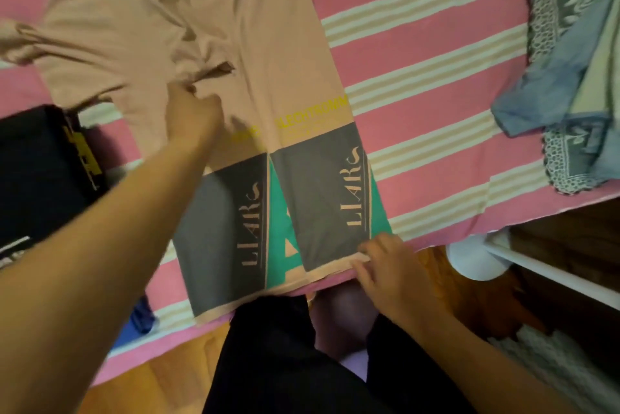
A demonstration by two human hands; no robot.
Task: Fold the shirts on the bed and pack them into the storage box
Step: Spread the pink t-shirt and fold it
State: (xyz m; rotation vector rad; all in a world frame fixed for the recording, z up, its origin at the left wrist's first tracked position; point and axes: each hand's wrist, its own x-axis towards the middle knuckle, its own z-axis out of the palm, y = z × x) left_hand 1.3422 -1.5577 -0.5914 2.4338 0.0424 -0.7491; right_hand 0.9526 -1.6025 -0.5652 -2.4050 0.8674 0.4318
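Note:
A beige shirt (167,28) with grey and green printed panels lies lengthwise on the pink striped bed (419,71), its right side folded over toward the middle. My left hand (193,115) reaches out over the shirt's middle and pinches a fold of beige cloth. My right hand (385,262) grips the shirt's hem at the bed's near edge, beside the grey panel with beige lettering. A black shirt (37,172) with yellow print lies at the left. No storage box can be seen.
A heap of blue, grey and white patterned cloth (570,71) sits at the bed's right side. Below the bed edge are wooden floor, a white round object (476,259) and white furniture (553,279). My dark-trousered legs (285,363) stand against the bed.

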